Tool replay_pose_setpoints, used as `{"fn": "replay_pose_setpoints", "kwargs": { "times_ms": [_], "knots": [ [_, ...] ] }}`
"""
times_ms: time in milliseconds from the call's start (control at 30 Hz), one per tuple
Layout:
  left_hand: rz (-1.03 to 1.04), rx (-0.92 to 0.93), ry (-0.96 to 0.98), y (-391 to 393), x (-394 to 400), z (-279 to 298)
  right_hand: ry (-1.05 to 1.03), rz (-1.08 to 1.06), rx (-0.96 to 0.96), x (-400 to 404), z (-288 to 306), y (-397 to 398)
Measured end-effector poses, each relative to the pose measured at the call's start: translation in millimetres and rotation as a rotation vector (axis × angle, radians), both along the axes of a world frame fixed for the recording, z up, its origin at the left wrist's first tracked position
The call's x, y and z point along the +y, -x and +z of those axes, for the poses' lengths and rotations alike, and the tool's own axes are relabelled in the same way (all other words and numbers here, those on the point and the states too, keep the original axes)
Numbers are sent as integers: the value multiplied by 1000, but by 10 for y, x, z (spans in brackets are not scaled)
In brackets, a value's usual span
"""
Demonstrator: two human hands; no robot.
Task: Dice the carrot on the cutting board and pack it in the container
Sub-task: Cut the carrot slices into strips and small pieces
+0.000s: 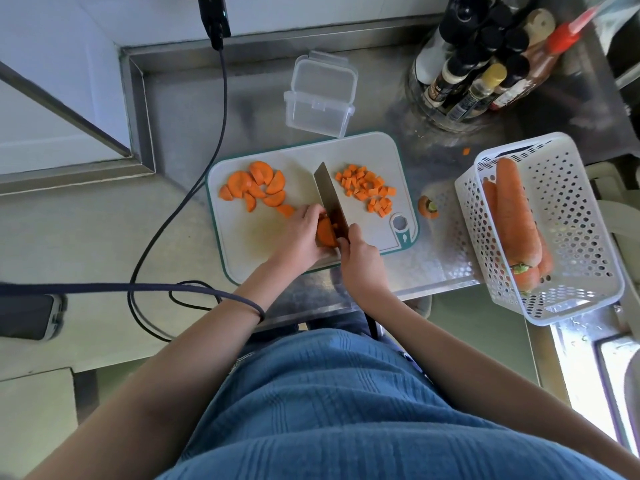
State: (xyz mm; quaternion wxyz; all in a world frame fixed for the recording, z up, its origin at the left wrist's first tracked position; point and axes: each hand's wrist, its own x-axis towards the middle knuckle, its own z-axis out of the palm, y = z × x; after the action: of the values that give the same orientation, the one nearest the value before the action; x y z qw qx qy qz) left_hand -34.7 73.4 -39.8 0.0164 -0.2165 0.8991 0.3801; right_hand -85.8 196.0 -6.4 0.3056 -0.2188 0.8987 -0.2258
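A white cutting board [298, 157] with a teal rim lies on the steel counter. Several half-round carrot slices [258, 188] lie on its left part, and a heap of carrot dice [369, 188] on its right. My left hand [299, 237] holds a stack of carrot slices [325, 233] down near the board's front edge. My right hand [360, 256] grips the handle of a knife [329, 194], whose blade rests across the stack. Behind the board stands a clear plastic container [317, 110], open, with its lid [325, 71] leaning behind it.
A white perforated basket [581, 209] with whole carrots [516, 216] sits at the right. A carrot top [427, 206] and a stray dice piece [466, 151] lie on the counter. Sauce bottles [485, 64] crowd the back right. A black cable [194, 188] runs left of the board.
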Motion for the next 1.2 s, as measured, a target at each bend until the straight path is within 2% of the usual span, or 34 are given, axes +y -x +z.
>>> {"fn": "replay_pose_setpoints", "kwargs": {
  "times_ms": [100,233,433,633,700,767,967,1067,1200],
  "knots": [
    [11,42,20,-134,10,43,37,-69,-2,47,44,43],
    [50,115,233,-344,-119,7,47,-118,0,94,91,109],
    [7,86,277,-273,-322,-121,60,-135,-18,57,111,102],
    [120,131,243,-141,-346,-96,90,-166,4,13,180,96],
    [124,192,169,-167,-269,-58,106,-172,16,12,222,78],
    [166,209,12,-201,-161,-12,102,-162,17,14,247,49],
    [433,73,-404,-149,-29,-75,77,-110,27,-19,253,-67],
    [497,56,-414,-108,-9,-32,67,-80,42,-65,254,-113],
    [486,-13,-418,-102,-7,-45,52,-65,47,-114,213,-142]
  ]
}}
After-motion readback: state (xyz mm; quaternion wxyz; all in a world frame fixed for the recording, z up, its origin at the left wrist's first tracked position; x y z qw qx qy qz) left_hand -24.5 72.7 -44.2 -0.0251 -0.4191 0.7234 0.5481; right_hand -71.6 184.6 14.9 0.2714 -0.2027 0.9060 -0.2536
